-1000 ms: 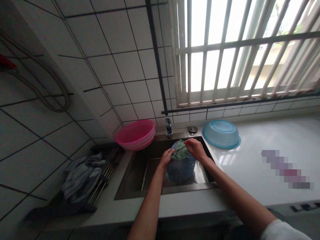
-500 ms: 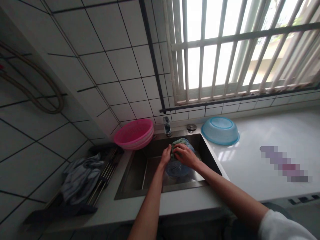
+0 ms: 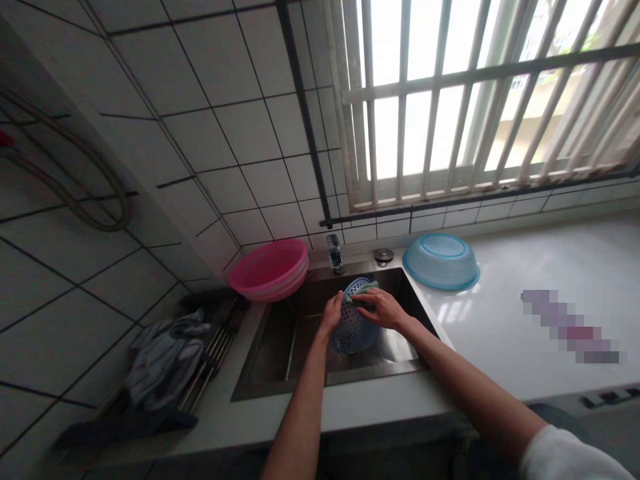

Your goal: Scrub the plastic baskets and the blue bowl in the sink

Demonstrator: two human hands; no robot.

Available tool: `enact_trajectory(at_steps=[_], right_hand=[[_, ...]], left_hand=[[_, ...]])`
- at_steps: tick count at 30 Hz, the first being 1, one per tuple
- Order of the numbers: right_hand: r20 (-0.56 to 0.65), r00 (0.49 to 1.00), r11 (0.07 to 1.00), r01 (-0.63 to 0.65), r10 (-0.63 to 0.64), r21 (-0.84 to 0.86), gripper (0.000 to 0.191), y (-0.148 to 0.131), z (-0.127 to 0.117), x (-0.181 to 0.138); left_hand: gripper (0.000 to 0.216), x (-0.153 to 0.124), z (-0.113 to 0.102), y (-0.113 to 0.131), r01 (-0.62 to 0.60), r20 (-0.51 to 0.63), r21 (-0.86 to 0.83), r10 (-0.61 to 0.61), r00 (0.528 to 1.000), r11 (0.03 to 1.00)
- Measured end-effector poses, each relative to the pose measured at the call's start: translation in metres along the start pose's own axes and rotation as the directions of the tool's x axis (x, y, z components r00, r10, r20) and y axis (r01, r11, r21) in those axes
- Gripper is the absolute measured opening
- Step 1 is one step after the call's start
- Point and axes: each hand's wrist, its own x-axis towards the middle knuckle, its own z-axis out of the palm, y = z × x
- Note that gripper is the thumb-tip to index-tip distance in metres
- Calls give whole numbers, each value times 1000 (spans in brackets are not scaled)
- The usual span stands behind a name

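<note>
Two bare forearms reach in from the near edge and meet over the sink point(image 3: 260, 381), a steel basin set into the white tabletop point(image 3: 500, 333).

Left hand point(image 3: 331, 315): fingers clamped on the left rim of the blue basket point(image 3: 353, 331), a perforated plastic strainer. The basket is held tilted on edge inside the sink, perforated face toward the viewer, lower edge near the sink floor. Whether it touches the floor cannot be told. This grip appears to brace the basket so that it does not turn or slide under pressure from the opposite side.

Right hand point(image 3: 384, 311): fingers closed together on the green cloth point(image 3: 364, 297), which is pressed against the upper right part of the basket. Holding both items over the basin would keep any drips inside the sink, as far as can be judged.

Left of the sink, a grey cloth point(image 3: 163, 353) lies bunched on a dark rack point(image 3: 213, 340), apparently placed there to drain.

At the far rim stands the tap point(image 3: 334, 253), with a round metal fitting point(image 3: 384, 254) just to its right. A pink basket point(image 3: 270, 269) sits at the far left corner of the sink, mouth up. A pale blue bowl point(image 3: 441, 261) rests upside down on the tabletop at the far right corner, a position that lets water run off.

Beyond these are a tiled wall and a barred window point(image 3: 450, 100)
</note>
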Motion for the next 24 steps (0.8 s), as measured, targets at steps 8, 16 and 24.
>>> enact_trajectory(at_steps=[8, 16, 24], right_hand=[[-198, 980, 982, -13, -24, -187, 29, -7, -11, 5], [-101, 991, 985, 77, -93, -155, 25, -9, -8, 1], [-59, 983, 985, 174, -173, 16, 32, -15, 7, 1]], left_hand=[[74, -2, -2, -1, -35, 51, -44, 37, 998, 998], [74, -1, -1, -1, -74, 85, -1, 73, 994, 997], [61, 2, -9, -1, -61, 37, 31, 60, 998, 998]])
